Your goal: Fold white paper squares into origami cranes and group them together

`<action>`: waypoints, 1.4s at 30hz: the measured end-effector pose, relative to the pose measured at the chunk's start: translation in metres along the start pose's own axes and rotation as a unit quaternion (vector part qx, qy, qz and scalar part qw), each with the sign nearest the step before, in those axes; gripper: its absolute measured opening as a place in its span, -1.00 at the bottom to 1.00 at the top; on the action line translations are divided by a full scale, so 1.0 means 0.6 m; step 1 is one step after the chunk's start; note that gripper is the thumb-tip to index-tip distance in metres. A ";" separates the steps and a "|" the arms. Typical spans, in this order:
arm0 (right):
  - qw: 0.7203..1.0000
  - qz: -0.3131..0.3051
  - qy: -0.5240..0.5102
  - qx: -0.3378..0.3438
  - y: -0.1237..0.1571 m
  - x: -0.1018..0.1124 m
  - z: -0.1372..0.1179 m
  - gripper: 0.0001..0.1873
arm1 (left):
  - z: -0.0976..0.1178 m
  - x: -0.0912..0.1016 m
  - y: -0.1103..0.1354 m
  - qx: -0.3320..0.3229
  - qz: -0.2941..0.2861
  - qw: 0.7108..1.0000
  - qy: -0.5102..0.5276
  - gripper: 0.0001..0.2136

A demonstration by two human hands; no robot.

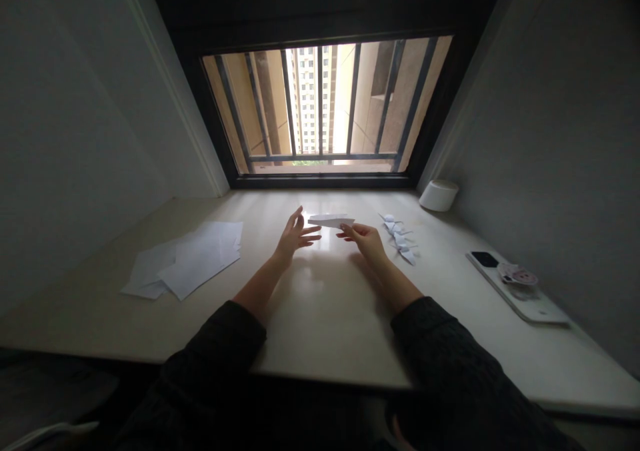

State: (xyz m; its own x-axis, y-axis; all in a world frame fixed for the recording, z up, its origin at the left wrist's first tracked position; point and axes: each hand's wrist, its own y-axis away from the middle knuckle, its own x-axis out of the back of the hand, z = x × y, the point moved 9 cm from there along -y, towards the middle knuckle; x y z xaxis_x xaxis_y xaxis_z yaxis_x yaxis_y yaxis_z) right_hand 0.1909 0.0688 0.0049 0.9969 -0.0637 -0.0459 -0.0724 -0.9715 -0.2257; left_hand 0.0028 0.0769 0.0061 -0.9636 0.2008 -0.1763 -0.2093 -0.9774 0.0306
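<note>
A folded piece of white paper (327, 220), long and pointed toward its right end, is held up over the middle of the sill. My right hand (364, 238) pinches it at its right end between thumb and fingers. Just left of the paper, my left hand (295, 235) is open with its fingers spread, and its fingertips lie close below the paper's left end. Whether they touch it I cannot tell. Several small folded white paper figures (399, 239) stand in a row to the right of my right hand.
Loose white sheets (203, 254) lie overlapping on the left of the pale sill (320, 324). At the right are a white phone (523, 298) with a round grip on its back and a white rounded object (439, 196) by the wall. A barred window (320, 183) closes off the back.
</note>
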 end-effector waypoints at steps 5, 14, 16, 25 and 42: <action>0.999 0.012 -0.030 -0.027 -0.001 0.002 0.009 -0.57 | 0.019 0.001 -0.001 -0.110 0.035 0.991 -0.071 -0.56; 0.988 0.064 -0.127 -0.061 0.013 -0.008 0.028 -0.63 | 0.009 0.003 0.013 -0.105 0.125 0.986 0.039 -0.68; 0.984 0.094 -0.141 -0.061 0.016 -0.004 0.031 -0.62 | 0.011 0.000 0.019 -0.107 0.133 0.983 0.061 -0.61; 0.969 0.156 -0.183 -0.055 0.020 0.010 0.035 -0.48 | -0.022 -0.007 0.015 -0.050 0.142 0.980 0.133 -0.54; 0.971 0.143 -0.165 -0.096 0.019 0.005 0.054 -0.57 | -0.027 -0.005 0.015 -0.044 0.154 0.974 0.160 -0.60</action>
State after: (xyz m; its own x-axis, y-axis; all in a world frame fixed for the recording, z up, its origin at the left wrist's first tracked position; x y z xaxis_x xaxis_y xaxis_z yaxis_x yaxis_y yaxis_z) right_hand 0.1924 0.0649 -0.0296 0.8703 -0.2921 -0.3966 -0.3068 -0.9514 0.0274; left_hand 0.0062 0.0664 -0.0088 -0.8743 -0.1194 -0.4705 0.1091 -0.9928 0.0492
